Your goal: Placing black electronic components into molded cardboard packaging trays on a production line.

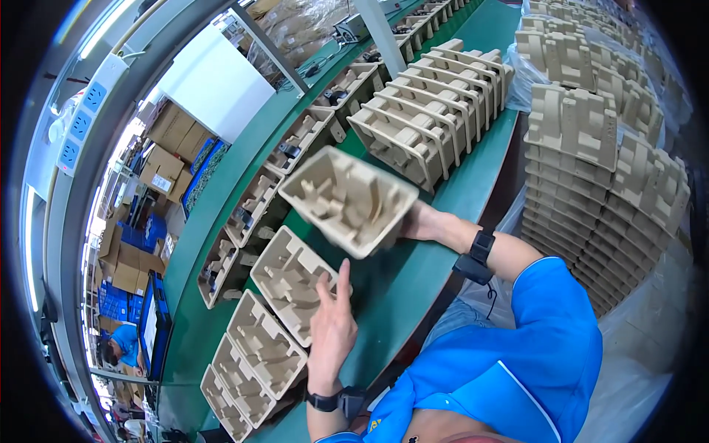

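Observation:
My right hand (427, 223) grips a tan moulded pulp tray (347, 193) by its near right corner. The tray hangs tilted above the green table, its moulded hollows facing up, slightly blurred. My left hand (331, 321) is over another pulp tray (286, 277) on the table, index and middle fingers stretched apart toward the far side. Whether that hand touches the tray's edge, I cannot tell. Beside it, toward the lower left, more pulp trays (267, 343) lie in a row, hollows up.
A row of nested trays (436, 103) stands on the green table (391, 295). Behind runs a line of trays with dark parts (290, 150). Tall tray stacks (572, 184) rise on the right. A metal post (380, 37) and a socket strip (92, 111) border the far side.

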The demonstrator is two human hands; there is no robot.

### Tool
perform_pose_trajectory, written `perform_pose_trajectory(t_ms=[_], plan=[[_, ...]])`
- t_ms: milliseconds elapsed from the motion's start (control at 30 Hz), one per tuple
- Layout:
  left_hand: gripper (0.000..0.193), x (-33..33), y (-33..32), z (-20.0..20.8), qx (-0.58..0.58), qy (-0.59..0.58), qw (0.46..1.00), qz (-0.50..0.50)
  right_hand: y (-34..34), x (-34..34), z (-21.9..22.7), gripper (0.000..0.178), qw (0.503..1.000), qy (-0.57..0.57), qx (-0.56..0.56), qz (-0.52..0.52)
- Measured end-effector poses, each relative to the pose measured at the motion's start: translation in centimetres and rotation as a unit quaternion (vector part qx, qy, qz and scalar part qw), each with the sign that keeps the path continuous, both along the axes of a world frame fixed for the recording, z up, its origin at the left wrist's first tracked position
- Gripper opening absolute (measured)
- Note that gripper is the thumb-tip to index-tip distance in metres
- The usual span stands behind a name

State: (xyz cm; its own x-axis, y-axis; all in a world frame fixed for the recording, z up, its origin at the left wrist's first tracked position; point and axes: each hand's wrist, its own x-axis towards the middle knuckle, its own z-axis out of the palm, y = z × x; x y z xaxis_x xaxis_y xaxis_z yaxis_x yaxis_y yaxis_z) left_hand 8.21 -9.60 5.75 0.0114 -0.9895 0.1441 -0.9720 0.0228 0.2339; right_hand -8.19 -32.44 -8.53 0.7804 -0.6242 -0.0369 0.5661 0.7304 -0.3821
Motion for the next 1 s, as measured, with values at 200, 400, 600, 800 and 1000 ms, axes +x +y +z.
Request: perform_pose_trajectory(t_ms=[200,400,600,800,1000], plan=[[0.062,1.0,-0.6,-1.8,0.018,0.002,1.000,0.007,0.5,-1.5,4.6,0.072,0.862,0.364,-0.294,-0.197],[0.062,1.8,1.6,0.2,-0.037,0.062,0.997,0.031,-0.2,3.4,7.6,0.073,0.777,0.403,-0.462,-0.144],[0.048,8.2,10.9,2.5,-0.284,0.110,0.949,0.078,-2.7,0.7,8.8,0.059,0.795,0.360,-0.487,-0.031],[0.048,20.6,30.1,-0.7,-0.565,0.027,0.665,0.488,-0.2,-0.7,8.7,0.052,0.815,0.351,-0.461,0.005],[0.087,32.8,41.1,-6.6,-0.506,-0.002,0.592,0.627,1.9,0.0,13.8,0.050,0.645,0.370,-0.647,-0.171]])
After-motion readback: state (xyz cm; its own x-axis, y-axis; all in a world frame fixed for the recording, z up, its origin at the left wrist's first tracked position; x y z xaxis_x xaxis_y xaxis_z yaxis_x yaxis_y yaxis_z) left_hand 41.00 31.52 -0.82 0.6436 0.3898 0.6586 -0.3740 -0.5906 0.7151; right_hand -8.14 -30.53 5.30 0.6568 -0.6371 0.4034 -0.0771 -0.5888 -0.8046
